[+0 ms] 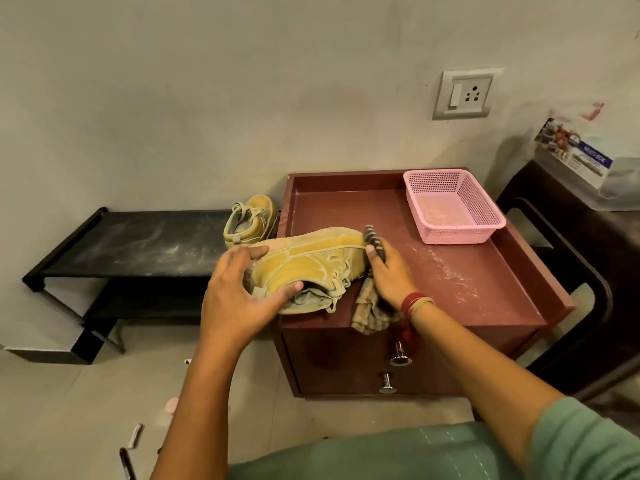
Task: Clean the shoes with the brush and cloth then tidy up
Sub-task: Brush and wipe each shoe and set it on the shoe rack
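Head view: my left hand (239,289) grips the dusty shoe (311,268) on the cabinet top (485,282), my right hand (388,275) clutches the brush (373,239); cloth (369,310) beneath. Brushing underway; next, I'd judge, steady strokes along the upper.

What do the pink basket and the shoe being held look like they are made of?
The pink rectangular basket looks like moulded plastic: a uniform matte pink, with a regular lattice of small holes in its walls and floor. The yellow-tan shoe steadied by the left hand looks like suede or a similar napped leather, with a soft, non-glossy surface, stitched panels and pale dust on it; synthetic cannot be ruled out.
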{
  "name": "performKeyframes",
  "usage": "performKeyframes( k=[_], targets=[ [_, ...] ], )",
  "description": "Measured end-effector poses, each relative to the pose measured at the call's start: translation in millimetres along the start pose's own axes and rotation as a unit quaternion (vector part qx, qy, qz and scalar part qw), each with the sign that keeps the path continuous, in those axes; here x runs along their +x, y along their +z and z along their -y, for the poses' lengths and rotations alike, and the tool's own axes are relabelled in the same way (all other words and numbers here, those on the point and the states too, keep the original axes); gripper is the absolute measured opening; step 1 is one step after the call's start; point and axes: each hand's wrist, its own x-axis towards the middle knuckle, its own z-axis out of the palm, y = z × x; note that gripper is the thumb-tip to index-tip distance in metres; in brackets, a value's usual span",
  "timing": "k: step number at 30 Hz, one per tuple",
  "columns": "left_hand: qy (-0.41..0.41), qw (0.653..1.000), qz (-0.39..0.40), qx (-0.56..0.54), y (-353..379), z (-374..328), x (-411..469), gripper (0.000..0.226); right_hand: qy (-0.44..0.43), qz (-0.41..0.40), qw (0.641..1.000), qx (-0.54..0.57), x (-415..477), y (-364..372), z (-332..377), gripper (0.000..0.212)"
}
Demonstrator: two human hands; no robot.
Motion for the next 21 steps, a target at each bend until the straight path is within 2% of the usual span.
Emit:
performKeyframes(
  k=[3,5,7,9,11,14,17,21],
  targets=[
    [0.013,1.000,0.008,-0.008,-2,-1,0,0.079,0.103,0.011,0.992,0.070,10,-13,-2,0.033],
    [0.018,1.000,0.011,-0.016,-5,0,1,0.076,0.114,-0.045,0.987,0.101,11,-19,11,0.031],
    [0.027,0.999,0.022,-0.021,-6,1,0,0.075,0.060,-0.111,0.986,0.105,5,-19,34,0.028],
    [0.049,0.998,0.026,-0.021,-6,-3,-1,0.077,-0.038,-0.109,0.986,0.118,-10,-15,65,0.027],
    [0.071,0.997,0.019,-0.024,-5,-9,-1,0.080,-0.139,-0.033,0.982,0.123,-28,-4,89,0.037],
    [0.074,0.996,0.002,-0.045,-4,-14,-2,0.086,-0.221,0.096,0.970,-0.024,-44,19,92,0.044],
    [0.064,0.997,0.003,-0.050,-5,-11,-2,0.086,-0.170,0.105,0.978,-0.063,-41,22,74,0.052],
    [0.051,0.998,-0.001,-0.030,-5,-6,-1,0.066,-0.085,0.062,0.992,-0.070,-28,17,42,0.072]
  ],
)
